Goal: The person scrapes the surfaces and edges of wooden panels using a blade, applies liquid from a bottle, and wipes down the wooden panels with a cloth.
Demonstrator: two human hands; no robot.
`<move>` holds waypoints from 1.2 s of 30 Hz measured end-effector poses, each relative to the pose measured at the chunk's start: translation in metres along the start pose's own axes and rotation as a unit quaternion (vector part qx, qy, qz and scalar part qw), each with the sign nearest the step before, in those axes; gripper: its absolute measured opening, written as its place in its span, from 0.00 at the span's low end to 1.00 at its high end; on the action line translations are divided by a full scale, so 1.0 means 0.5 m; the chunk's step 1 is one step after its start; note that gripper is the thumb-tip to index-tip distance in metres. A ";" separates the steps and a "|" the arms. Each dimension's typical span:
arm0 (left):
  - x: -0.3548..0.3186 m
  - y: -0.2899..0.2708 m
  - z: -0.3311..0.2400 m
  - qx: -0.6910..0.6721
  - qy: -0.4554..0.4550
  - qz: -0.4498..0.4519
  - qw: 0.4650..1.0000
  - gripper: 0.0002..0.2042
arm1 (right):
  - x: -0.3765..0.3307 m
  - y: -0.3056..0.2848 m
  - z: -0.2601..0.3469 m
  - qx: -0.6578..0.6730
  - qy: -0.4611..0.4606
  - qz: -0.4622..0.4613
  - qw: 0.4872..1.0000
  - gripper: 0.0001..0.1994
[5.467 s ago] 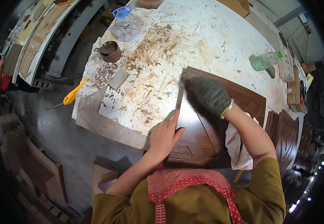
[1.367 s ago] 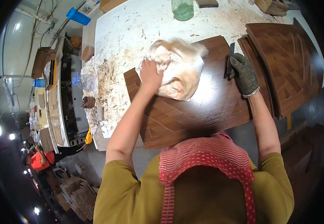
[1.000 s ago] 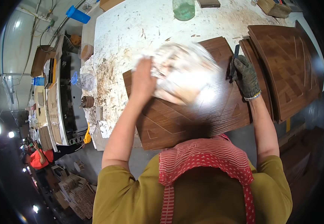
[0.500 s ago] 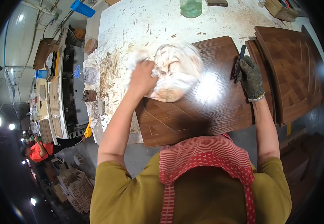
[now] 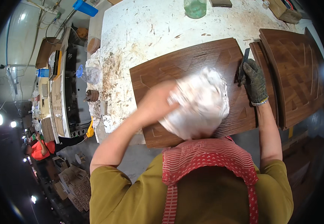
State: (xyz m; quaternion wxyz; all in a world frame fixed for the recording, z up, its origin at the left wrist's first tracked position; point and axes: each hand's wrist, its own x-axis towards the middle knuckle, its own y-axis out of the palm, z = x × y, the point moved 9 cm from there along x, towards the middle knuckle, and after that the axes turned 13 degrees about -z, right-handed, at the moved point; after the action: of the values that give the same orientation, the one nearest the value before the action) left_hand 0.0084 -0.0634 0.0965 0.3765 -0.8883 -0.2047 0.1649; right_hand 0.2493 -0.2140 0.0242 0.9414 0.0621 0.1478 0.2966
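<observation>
A dark brown wooden panel (image 5: pixel 214 52) with a grooved pattern lies on the table in front of me. My left hand (image 5: pixel 156 102), bare and blurred by motion, grips a bunched white rag (image 5: pixel 199 102) over the middle of the panel. The rag is smeared too and covers part of the grooves. By the panel's right edge is my right hand (image 5: pixel 254 82) in a dark grey work glove. Its fingers are closed around a thin dark flat-bladed tool (image 5: pixel 246 55), whose blade points away from me; the glove hides the rest of it.
More brown panels (image 5: pixel 294 74) lie at the right. The stained white table (image 5: pixel 139 33) carries a green-tinted jar (image 5: pixel 195 8) and a wooden box (image 5: pixel 286 12) at the far side. Clear plastic bottle (image 5: pixel 91 75) stands at the left edge. Another person (image 5: pixel 40 149) is far left.
My left hand has swept the rag right and nearer to me, uncovering the panel's far left corner. My right hand keeps its hold on the tool at the panel's right edge.
</observation>
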 end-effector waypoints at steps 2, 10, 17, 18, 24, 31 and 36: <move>0.062 -0.080 0.089 0.094 -0.063 -0.109 0.988 0.20 | 0.002 0.006 0.002 -0.005 -0.001 0.005 1.000 0.10; -0.026 0.160 -0.054 0.018 0.174 0.056 0.983 0.25 | 0.007 0.015 0.020 -0.050 0.021 -0.019 0.998 0.11; 0.055 0.061 0.051 0.189 0.115 -0.157 0.963 0.32 | 0.248 0.117 0.188 -0.370 -0.182 -0.041 0.910 0.15; 0.045 0.076 0.047 0.207 0.099 -0.149 0.962 0.35 | 0.311 0.132 0.199 -0.440 -0.209 -0.048 0.872 0.16; 0.032 0.100 0.080 0.158 0.033 -0.184 0.970 0.40 | 0.557 0.198 0.225 -0.659 -0.393 -0.087 0.635 0.15; 0.038 0.097 0.082 0.109 0.063 -0.210 0.970 0.36 | 0.570 0.222 0.170 -0.752 -0.415 0.006 0.512 0.17; 0.032 0.070 0.048 -0.096 0.057 -0.331 0.937 0.29 | 0.140 0.305 0.091 -0.504 -0.278 0.355 0.736 0.18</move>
State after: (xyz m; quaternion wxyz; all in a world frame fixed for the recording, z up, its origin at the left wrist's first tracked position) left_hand 0.0199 -0.0632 0.0525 0.3342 -0.8099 -0.4803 -0.0404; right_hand 0.2360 -0.0507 0.0817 0.6601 -0.2941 -0.3246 0.6103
